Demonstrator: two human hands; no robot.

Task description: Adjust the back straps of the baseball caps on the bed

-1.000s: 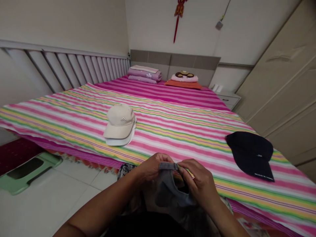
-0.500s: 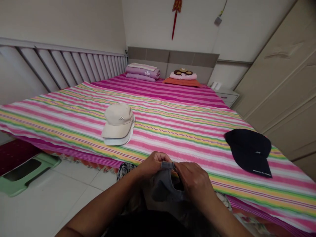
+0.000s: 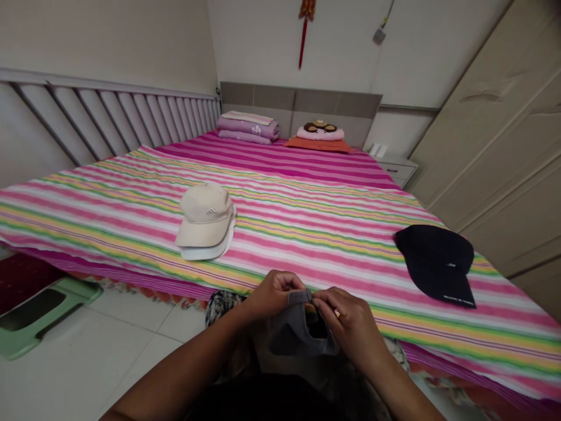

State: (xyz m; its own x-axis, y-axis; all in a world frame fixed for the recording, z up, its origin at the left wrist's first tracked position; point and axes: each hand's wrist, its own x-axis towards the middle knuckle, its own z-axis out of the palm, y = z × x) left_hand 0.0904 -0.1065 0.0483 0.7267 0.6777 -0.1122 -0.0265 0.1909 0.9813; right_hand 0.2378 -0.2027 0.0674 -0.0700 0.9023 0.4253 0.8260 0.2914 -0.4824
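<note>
A grey baseball cap (image 3: 291,333) is held over my lap, its back opening and adjuster strap facing up toward me. My left hand (image 3: 274,295) pinches the left part of the strap, close to a small buckle. With fingers and thumb together, my right hand (image 3: 348,318) grips the strap at the right of that buckle. On the bed ahead, a beige cap (image 3: 205,210) rests on top of a white cap (image 3: 208,252), of which mostly the brim shows. Farther right lies a black cap (image 3: 438,263), its brim pointing toward me.
The caps lie on a striped bedspread (image 3: 298,234). Folded purple bedding (image 3: 248,127) and a pink pillow (image 3: 321,134) sit by the headboard (image 3: 337,108). A green stool (image 3: 48,316) stands on the floor at left; a wardrobe (image 3: 495,158) rises at right.
My right fingers have shifted from covering the strap to pinching its end, so the buckle and back opening show more. The view has turned slightly right.
</note>
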